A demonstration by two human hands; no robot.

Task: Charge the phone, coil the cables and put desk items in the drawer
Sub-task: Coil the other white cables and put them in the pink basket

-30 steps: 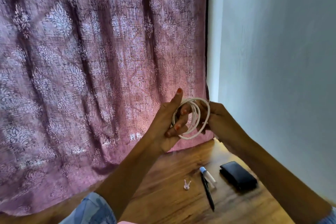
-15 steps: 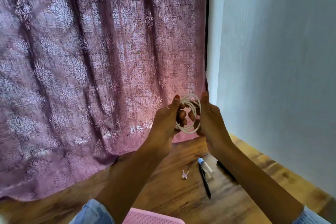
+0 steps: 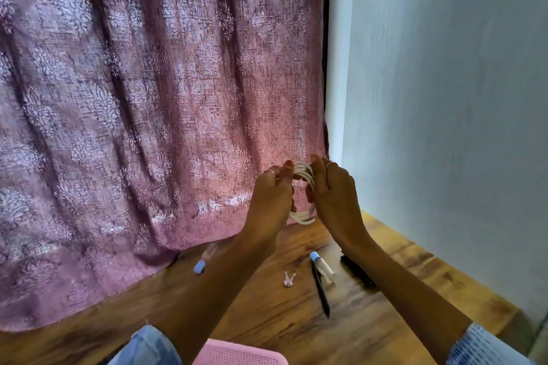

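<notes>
Cable [image 3: 303, 192], white and thin, is wound into a small coil of several loops held upright in the air above the wooden desk [image 3: 267, 317], in front of the patterned pink curtain [image 3: 148, 112] and just left of the pale wall [image 3: 444, 98]. The coil sits between the two hands, its top strands showing between the fingertips and its bottom loops hanging out below the palms. The left hand [image 3: 271, 198] curls around the coil's left side, thumb tip with red polish pressed to the upper strands; the right hand [image 3: 335, 198] closes on the right side, fingers bent over the loops, so both grip the coil together. On the desk below lie a black pen [image 3: 321, 290], a white tube with a blue cap [image 3: 321, 267] touching the pen's upper end, a small white clip-like piece [image 3: 289, 278] to their left, and a dark flat item [image 3: 355, 271] partly hidden by the right forearm. A second blue-capped thing [image 3: 199, 267] lies near the curtain hem, too blurred to name. A pink perforated surface [image 3: 237, 352] shows at the bottom edge; no drawer or other container is in view. Compared with half a second ago, the hands have closed nearer to each other, the coil looks narrower and more edge-on, and the blue-capped thing by the curtain has come into sight. A second ago the loop was wider and the dark flat item lay fully uncovered.
</notes>
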